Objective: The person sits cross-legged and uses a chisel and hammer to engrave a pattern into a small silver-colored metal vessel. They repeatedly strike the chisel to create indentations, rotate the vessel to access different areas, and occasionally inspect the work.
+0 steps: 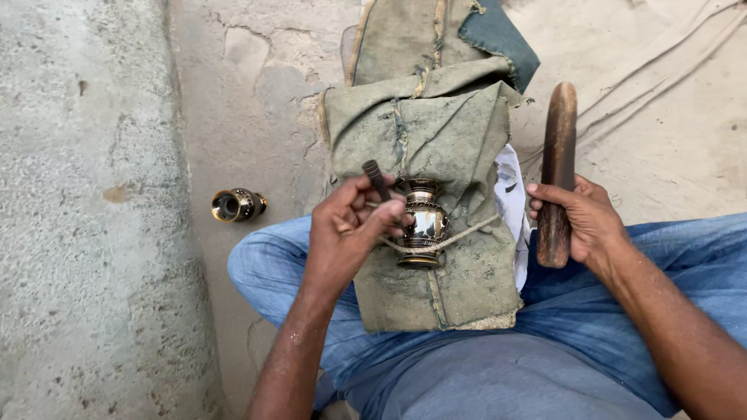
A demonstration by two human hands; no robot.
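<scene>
Firmly, the left hand (350, 225) pinches a dark chisel (377, 179) beside the brass vase (422, 223); the right hand (580, 218) clasps a wooden mallet (558, 167).

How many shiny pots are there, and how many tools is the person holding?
Shiny brass pots: 2, one tied with cord on the cloth pad, one lying on the ground.
Thin metal tools: 1, in the left hand.
Wooden sticks: 1, in the right hand.
Total: 4
</scene>
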